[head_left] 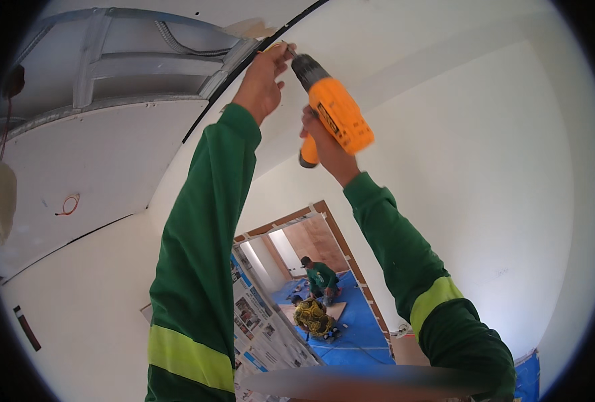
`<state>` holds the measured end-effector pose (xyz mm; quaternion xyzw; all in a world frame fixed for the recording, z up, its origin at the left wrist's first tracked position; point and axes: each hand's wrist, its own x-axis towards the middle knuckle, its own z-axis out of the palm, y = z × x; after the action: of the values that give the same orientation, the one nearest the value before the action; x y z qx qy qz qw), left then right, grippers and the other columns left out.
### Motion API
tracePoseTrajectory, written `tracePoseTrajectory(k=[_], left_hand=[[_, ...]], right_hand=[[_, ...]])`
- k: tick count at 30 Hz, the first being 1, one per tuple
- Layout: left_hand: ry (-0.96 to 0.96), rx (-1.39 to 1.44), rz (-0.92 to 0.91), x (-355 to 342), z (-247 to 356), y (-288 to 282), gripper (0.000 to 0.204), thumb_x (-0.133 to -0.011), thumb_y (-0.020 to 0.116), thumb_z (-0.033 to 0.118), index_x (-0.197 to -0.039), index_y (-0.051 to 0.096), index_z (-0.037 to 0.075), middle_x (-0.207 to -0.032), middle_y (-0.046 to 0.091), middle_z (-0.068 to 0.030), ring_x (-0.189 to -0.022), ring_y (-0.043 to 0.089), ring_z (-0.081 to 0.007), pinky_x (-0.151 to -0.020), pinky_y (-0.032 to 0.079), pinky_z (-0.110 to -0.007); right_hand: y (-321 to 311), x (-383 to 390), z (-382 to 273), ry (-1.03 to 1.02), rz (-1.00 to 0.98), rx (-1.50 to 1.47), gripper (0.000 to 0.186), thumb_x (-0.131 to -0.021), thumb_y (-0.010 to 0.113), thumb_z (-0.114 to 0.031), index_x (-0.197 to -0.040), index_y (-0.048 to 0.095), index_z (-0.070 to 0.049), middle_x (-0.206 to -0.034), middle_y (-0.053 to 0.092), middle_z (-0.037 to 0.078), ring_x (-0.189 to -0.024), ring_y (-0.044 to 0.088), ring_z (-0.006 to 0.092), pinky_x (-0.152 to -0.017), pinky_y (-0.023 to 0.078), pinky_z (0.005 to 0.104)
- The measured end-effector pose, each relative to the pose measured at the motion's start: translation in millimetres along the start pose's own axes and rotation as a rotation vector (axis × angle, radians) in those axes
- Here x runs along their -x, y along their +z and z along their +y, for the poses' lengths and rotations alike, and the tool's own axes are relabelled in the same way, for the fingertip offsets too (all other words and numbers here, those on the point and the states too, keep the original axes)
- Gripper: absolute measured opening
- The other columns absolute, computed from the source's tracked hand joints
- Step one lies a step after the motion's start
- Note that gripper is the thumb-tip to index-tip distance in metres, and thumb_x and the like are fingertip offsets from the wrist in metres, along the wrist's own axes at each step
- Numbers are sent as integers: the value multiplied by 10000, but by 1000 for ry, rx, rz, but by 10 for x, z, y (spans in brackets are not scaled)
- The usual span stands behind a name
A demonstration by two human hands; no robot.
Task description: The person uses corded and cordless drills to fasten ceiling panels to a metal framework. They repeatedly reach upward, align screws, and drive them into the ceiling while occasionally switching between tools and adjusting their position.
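Note:
My left hand (267, 80) is raised to the edge of the ceiling opening, fingertips pinched at the tip of the drill bit on something small, too small to name. My right hand (324, 144) grips an orange and black cordless drill (344, 117), tilted with its bit pointing up and left beside my left fingers. Above them a black gap strip (210, 100) runs along the ceiling board (109, 157); metal framing (150, 67) and flexible conduit (176, 40) show inside the opening.
Below, a doorway (317, 208) edged with paper and tape opens onto two people (321, 281) (311, 318) working on a blue floor covering (358, 321). A red wire loop (69, 204) hangs from the ceiling at left. White walls (485, 147) surround the area.

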<state>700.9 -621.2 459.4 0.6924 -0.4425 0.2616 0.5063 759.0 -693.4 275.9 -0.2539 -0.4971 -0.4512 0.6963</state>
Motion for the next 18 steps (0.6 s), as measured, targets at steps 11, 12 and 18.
tracePoseTrajectory(k=[11, 12, 18], left_hand=[[163, 28, -1, -934, -34, -81, 223, -1119, 581, 307, -1125, 754, 165, -1091, 701, 24, -1017, 556, -161, -1017, 418, -366], [175, 39, 5, -964, -37, -74, 223, -1120, 575, 305, -1121, 748, 165, -1095, 702, 22, -1028, 560, -161, -1015, 420, -368], [146, 83, 85, -1033, -94, -55, 223, -1126, 547, 299, -1099, 720, 162, -1093, 713, 14, -1025, 591, -168, -998, 434, -385]], right_hand=[[311, -791, 369, -21, 55, -381, 96, -977, 696, -122, -1032, 649, -60, -850, 618, 33, -732, 653, 189, -750, 573, 370], [336, -823, 376, -14, 56, -426, 100, -971, 698, -126, -1029, 650, -61, -841, 620, 36, -729, 657, 193, -744, 571, 371], [482, -848, 426, 77, 118, -569, 109, -953, 677, -139, -1012, 651, -52, -797, 634, 44, -695, 667, 196, -708, 559, 372]])
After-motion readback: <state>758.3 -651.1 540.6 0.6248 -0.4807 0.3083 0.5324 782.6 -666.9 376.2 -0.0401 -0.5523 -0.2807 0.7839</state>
